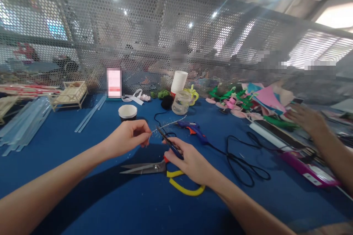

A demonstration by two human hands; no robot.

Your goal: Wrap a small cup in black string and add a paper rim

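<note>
My left hand pinches the end of a thin, silvery twisted wire, which slants up to the right above the table. In my right hand is a pair of dark pliers, their jaws at the wire a short way from my left fingertips. Whether the jaws bite on the wire is too small to tell. Below both hands lie large scissors with yellow and red handles, blades pointing left. A blue glue gun rests just beyond my right hand. Behind my left hand stands a paper cup.
Clear plastic strips and a small wooden frame lie at left. A glass jar and stacked white cups stand at the back. Black cord loops toward a purple power strip. Another person's hand reaches in at right.
</note>
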